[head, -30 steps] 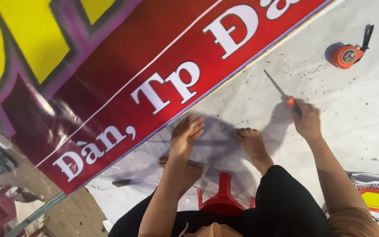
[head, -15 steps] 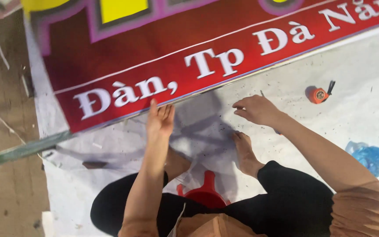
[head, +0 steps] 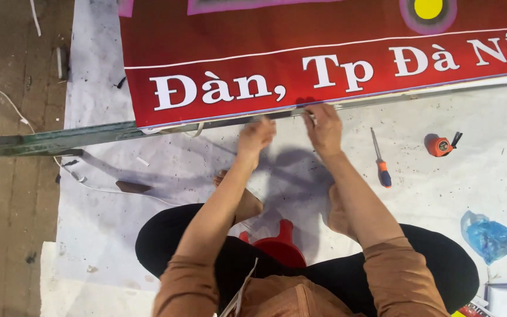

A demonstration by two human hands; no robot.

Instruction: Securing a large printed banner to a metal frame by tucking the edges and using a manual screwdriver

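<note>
So both hands are up at the bottom edge of the big red vinyl banner with white lettering (head: 324,64), right where it meets the long grey-green metal bar (head: 60,140) running across the floor. The left hand (head: 256,136) is curled fairly tight with its fingers on that edge; it's a bit blurred, so I can't tell if it's actually pinching anything. The right hand (head: 325,128) sits just beside it, fingers bent over the same edge and pressing down on it, looks like to keep the banner lined up on the bar. The person squats over a small red plastic stool (head: 277,246) on the white ground sheet (head: 101,211), close enough to reach the edge. Tools lie off to the right, apart from the hands: an orange-and-blue handled screwdriver (head: 380,159), an orange tape measure (head: 441,145) and a crumpled blue plastic bag (head: 488,236).
</note>
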